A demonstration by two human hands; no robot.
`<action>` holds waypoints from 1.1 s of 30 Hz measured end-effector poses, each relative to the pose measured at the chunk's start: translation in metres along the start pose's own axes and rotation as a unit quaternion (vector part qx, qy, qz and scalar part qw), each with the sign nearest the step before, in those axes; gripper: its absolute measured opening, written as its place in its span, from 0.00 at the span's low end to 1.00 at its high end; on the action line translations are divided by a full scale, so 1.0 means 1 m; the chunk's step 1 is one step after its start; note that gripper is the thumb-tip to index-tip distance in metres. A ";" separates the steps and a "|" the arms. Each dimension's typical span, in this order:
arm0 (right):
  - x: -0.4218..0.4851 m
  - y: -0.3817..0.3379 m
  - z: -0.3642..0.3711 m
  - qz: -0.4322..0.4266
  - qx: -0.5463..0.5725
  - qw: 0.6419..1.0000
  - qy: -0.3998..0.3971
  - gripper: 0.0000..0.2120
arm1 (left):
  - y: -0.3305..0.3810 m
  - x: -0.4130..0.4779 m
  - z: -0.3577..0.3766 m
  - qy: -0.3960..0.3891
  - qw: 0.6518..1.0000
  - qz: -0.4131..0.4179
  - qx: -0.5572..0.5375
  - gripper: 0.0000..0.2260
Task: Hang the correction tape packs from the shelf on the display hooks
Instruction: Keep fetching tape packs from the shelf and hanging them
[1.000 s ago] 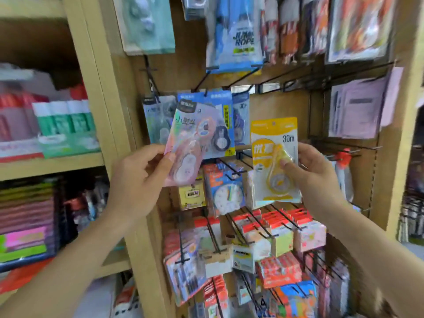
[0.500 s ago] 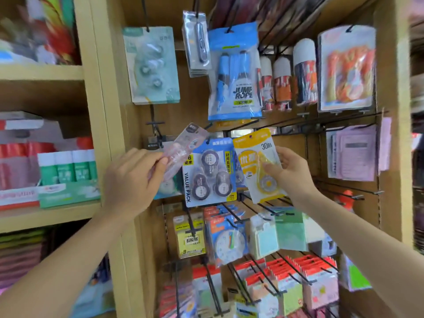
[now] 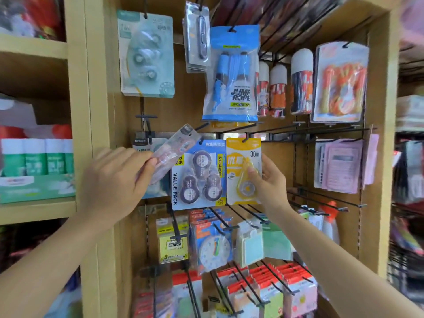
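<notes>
We find the left hand (image 3: 117,180) pinching a clear pack (image 3: 169,154), tilted, overlapping the upper left corner of the blue value pack (image 3: 197,177). The right hand (image 3: 268,182) grips the yellow pack (image 3: 243,171), upright, just right of the value pack. A hook (image 3: 245,140) tip shows at its top hole.

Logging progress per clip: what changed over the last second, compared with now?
The right hand lifted the yellow pack up beside the blue value pack, its top now at a hook. The left hand tilted its clear pack edge-on. Both hands keep their grips; the blue value pack stays hanging.
</notes>
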State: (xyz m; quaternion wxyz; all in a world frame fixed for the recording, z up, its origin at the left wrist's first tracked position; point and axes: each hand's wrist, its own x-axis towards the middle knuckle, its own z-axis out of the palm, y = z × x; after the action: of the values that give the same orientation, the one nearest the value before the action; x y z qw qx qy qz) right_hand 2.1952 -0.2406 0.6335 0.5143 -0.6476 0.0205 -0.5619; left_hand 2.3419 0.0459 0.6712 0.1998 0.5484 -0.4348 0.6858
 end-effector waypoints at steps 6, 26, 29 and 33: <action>0.000 0.008 0.008 0.023 -0.160 0.985 0.066 0.28 | -0.001 0.000 -0.001 0.004 1.000 0.003 -0.008 0.12; 0.042 -0.014 0.023 0.038 -0.456 0.857 -0.237 0.26 | 0.000 -0.002 0.000 0.000 1.000 -0.002 0.002 0.11; 0.038 -0.019 0.017 0.067 -0.379 0.901 -0.198 0.30 | 0.000 -0.002 0.000 0.002 1.000 -0.003 -0.004 0.11; 0.006 -0.035 0.026 -0.067 -0.262 0.962 -0.029 0.09 | -0.001 -0.001 -0.001 0.012 0.999 -0.014 -0.039 0.12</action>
State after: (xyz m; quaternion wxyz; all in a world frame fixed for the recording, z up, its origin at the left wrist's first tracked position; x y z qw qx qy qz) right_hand 2.1977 -0.2117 0.6660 0.2880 -0.7759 0.1087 -0.5507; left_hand 2.3419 0.0475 0.6704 0.2360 0.5384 -0.4509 0.6717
